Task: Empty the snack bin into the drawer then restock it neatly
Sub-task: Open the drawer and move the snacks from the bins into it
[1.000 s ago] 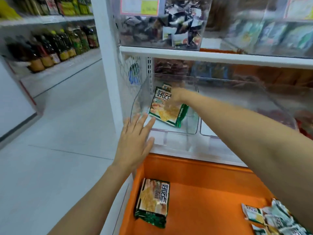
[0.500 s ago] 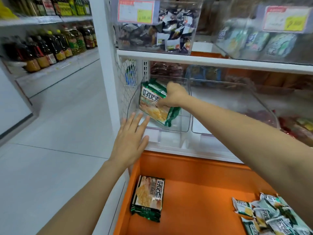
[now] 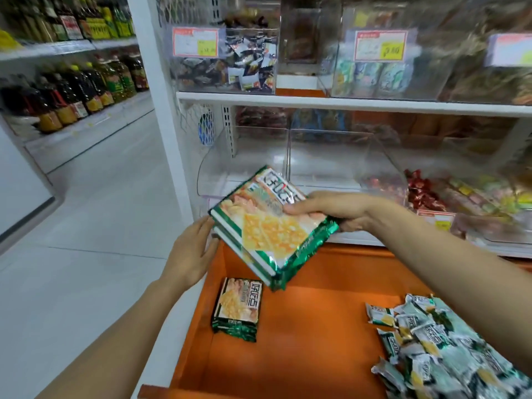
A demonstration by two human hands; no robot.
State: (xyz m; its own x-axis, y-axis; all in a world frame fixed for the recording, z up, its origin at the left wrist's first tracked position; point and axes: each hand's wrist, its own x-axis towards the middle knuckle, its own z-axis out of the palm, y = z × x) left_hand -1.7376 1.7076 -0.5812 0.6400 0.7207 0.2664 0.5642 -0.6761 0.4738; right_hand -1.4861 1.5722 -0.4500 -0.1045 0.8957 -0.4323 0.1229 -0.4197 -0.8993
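Fingers [image 3: 298,209] of the right hand [image 3: 334,211] are curled round one edge of a stack of flat green foil cracker packs [image 3: 267,228], thumb on the top face and the rest underneath. At least two packs are in the pinch. The stack tilts, its free corner dipping low over the drawer. The left hand [image 3: 190,254] is spread and relaxed, holding nothing, with its fingertips at the stack's near-left corner; whether they touch it I cannot tell.

Below lies the orange open drawer [image 3: 316,341], where a single matching pack [image 3: 237,308] rests flat near the left wall. A heap of small green-and-white sachets [image 3: 431,347] fills the right side. Behind the hands, under the white shelf [image 3: 345,102], the clear plastic snack bin [image 3: 230,168] looks emptied of these packs.

This reads as the emptying step, with the stack on its way down. Foil is slick and the grip is one-sided, so the lower pack may well slide out. Bringing the left palm under the low corner would steady it. Better to lower the packs than to drop them, laying them flat beside the lone pack, faces up and edges aligned. They should stay apart from the sachet heap, so that restocking can start from a tidy pile.
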